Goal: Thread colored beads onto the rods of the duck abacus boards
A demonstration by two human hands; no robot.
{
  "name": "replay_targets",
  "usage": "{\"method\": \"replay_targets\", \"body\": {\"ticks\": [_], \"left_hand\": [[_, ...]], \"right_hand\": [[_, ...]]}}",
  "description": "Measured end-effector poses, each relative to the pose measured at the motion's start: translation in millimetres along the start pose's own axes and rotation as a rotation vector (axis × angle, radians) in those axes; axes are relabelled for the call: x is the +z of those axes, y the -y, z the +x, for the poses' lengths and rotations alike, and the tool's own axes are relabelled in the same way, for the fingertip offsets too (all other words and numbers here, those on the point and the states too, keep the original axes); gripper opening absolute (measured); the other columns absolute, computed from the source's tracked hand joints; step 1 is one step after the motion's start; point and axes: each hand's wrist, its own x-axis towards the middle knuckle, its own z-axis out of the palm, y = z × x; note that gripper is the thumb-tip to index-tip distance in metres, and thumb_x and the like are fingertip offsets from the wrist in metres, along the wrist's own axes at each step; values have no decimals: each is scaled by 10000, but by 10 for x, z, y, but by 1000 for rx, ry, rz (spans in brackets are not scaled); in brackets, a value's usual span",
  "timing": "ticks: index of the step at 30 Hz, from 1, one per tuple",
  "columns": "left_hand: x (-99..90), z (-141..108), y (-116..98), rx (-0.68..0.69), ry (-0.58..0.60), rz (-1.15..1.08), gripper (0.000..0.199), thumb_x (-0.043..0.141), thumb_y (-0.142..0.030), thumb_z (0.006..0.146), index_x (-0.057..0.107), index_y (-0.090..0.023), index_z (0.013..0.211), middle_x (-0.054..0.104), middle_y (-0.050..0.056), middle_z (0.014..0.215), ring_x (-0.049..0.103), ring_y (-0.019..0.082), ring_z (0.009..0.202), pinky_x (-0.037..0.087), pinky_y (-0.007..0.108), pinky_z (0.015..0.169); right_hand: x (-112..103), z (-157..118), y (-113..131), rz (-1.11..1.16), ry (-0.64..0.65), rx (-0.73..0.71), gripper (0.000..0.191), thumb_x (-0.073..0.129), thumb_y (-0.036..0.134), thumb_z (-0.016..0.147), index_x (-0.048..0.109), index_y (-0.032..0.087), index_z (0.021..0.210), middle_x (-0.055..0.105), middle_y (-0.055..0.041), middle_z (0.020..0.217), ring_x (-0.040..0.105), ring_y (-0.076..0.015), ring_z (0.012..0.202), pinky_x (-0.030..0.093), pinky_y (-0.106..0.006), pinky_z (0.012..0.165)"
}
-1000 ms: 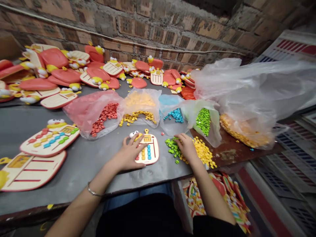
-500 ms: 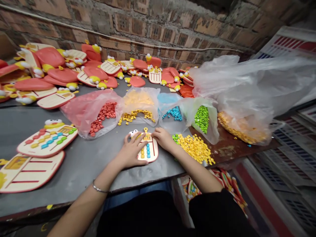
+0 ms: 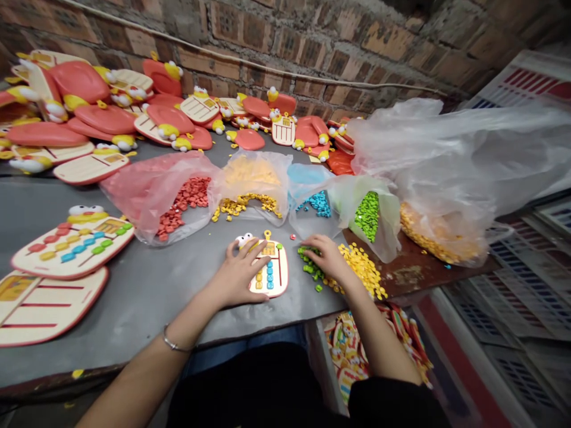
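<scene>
Open left grip (image 3: pixel 236 276) on a toy abacus board (image 3: pixel 280 270), right grip (image 3: pixel 328 258) on green beads (image 3: pixel 308 263), hold unclear

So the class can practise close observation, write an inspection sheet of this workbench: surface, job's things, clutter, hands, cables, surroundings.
Surface: grey table top, with a rust-brown board at its right end.
Job's things: cream toy abacus board with yellow and blue beads, under the left hand; right hand on green beads, beside yellow beads.
Clutter: open plastic bags of coloured beads; heaped red-and-cream boards.
Hands: bare; left spread on the board, right curled over the beads.
Cables: thin cable along the wall.
Surroundings: brick wall; white crates at right.
</scene>
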Motion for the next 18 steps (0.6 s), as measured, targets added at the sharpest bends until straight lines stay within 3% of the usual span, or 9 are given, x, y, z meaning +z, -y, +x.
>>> {"method": "replay_targets", "body": {"ticks": [3,6,12,14,18], "left_hand": [[10,-5,-9,-3,-16,4,833,673,-693,692,498,-242,1370,298,136,1557,200,395,1416,17,594,1111],[16,-8,-13,4,-20,13,849,653,-715,699,487,-241,1384,299,145,1555,202,391,1416,28,601,1103],[14,-12,-10,4,-18,21,861,652,-724,692,490,-238,1384,287,147,1561,204,395,1414,45,601,1097],[8,-11,-16,-2,-17,24,849,652,-714,698,494,-234,1380,282,146,1563,204,391,1415,44,596,1099],[-1,-8,-30,-12,-11,16,847,663,-701,697,489,-233,1382,288,150,1560,204,382,1417,46,598,1097]], "right_hand": [[148,-8,-14,-179,67,-46,134,603,144,891,703,185,970,680,-90,990,582,-242,932,469,-364,826],[175,47,21,-269,13,-30,111,601,154,902,702,190,929,692,-86,961,562,-255,928,453,-371,810],[186,210,212,-55,-107,-81,195,503,198,965,678,187,1051,666,-91,947,576,-239,929,466,-367,833],[232,248,281,-42,-61,-101,236,471,197,975,676,193,1091,643,-95,937,572,-239,928,475,-371,827],[196,269,363,100,170,-184,216,488,210,972,703,202,985,651,-69,899,595,-216,915,470,-391,899]]}}
